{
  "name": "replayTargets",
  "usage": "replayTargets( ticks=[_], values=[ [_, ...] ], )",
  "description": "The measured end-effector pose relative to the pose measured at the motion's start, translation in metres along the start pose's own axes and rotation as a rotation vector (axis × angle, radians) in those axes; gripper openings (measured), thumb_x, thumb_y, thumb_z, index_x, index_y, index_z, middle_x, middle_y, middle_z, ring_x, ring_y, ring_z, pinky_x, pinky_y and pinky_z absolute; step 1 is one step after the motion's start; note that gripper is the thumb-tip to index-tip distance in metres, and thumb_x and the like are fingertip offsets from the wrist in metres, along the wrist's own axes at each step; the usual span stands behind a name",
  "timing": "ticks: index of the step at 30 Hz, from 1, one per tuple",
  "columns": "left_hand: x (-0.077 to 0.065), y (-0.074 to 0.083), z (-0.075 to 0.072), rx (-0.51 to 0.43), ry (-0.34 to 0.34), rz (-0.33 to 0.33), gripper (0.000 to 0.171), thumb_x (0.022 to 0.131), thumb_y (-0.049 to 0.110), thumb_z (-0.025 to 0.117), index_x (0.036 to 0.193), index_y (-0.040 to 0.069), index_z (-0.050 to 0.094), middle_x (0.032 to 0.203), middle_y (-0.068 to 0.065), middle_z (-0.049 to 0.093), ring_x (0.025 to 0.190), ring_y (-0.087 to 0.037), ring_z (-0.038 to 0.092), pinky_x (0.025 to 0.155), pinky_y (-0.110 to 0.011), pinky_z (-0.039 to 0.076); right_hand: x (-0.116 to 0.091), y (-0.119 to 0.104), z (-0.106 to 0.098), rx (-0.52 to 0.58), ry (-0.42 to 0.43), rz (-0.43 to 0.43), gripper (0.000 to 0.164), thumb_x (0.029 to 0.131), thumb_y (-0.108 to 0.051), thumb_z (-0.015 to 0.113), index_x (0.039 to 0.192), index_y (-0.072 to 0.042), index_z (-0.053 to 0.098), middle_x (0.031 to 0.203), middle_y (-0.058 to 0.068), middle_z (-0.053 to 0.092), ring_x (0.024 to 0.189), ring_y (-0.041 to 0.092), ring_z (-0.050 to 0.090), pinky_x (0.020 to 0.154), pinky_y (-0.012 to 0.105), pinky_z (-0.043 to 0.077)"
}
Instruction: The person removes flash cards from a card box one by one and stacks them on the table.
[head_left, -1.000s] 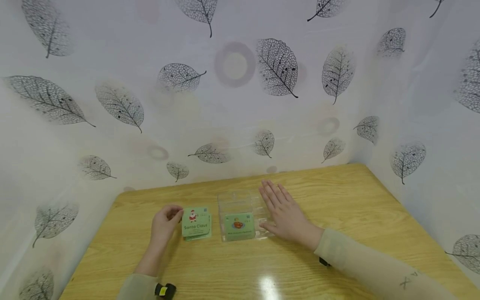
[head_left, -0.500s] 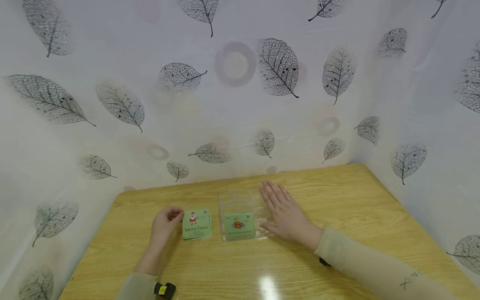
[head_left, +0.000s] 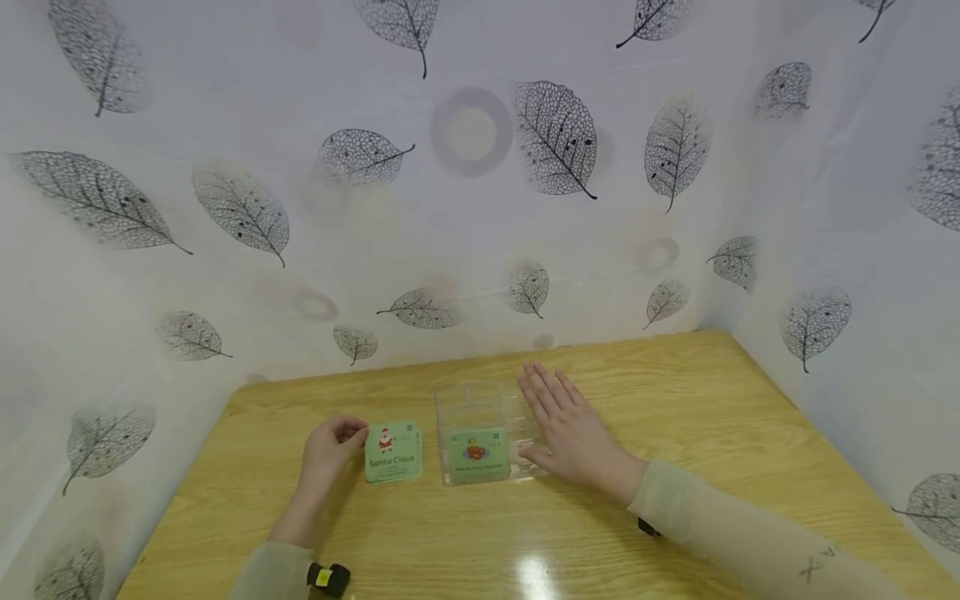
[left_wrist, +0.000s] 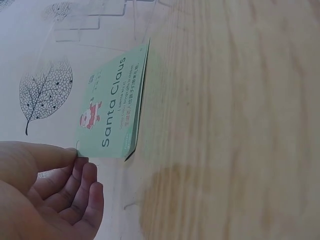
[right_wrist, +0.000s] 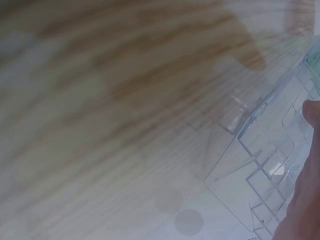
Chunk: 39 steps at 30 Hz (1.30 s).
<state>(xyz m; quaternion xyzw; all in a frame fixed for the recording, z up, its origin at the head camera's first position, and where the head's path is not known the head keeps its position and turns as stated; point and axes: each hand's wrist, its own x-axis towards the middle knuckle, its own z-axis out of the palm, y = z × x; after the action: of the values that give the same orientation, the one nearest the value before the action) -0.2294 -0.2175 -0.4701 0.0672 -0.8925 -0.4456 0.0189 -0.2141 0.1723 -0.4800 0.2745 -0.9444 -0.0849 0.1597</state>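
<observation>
My left hand (head_left: 330,450) pinches the upper left corner of a green Santa Claus flashcard (head_left: 393,453) between thumb and index finger. The left wrist view shows that flashcard (left_wrist: 112,105) lying on top of other cards, its edges nearly lined up with theirs. The other fingers of the left hand (left_wrist: 55,190) curl loosely below. My right hand (head_left: 573,429) lies flat, fingers straight, over the right part of a clear plastic case (head_left: 468,404). Another green flashcard (head_left: 478,454), with a picture of food on a plate, sits in the left part of the case.
The wood-grain table (head_left: 450,542) reaches to a leaf-patterned curtain (head_left: 480,217) at the back and sides. A black wrist band (head_left: 328,579) with a yellow patch is on the left wrist. Light glares off the table near the front.
The Santa Claus card has come down towards me and now covers the cards beneath it more squarely. My left hand moved slightly with it; the right hand stayed in place.
</observation>
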Motion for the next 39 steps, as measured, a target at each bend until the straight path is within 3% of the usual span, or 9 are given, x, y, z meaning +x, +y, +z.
replayTargets(
  ticks=[18,39],
  values=[
    [0.007,-0.008,0.002,0.089,-0.009,0.014,0.015,0.098,0.006,0.071,0.109,-0.005,0.072,0.102,-0.017,0.073,0.093,-0.024,0.065,0.078,-0.024,0.05,-0.001,-0.001,-0.004,0.02,-0.01,0.008,0.108,0.099,-0.072,0.054,0.168,0.0,0.015,0.178,0.02,0.008,0.166,0.036,0.012,0.135,0.053,0.015],
    [0.011,-0.01,0.0,0.08,-0.021,-0.009,0.018,0.101,0.008,0.067,0.113,-0.005,0.072,0.107,-0.019,0.072,0.1,-0.029,0.065,0.081,-0.025,0.05,-0.001,0.0,0.0,-0.007,-0.002,0.001,0.108,0.098,-0.073,0.054,0.168,0.0,0.016,0.178,0.02,0.007,0.166,0.037,0.011,0.135,0.053,0.015]
  ],
)
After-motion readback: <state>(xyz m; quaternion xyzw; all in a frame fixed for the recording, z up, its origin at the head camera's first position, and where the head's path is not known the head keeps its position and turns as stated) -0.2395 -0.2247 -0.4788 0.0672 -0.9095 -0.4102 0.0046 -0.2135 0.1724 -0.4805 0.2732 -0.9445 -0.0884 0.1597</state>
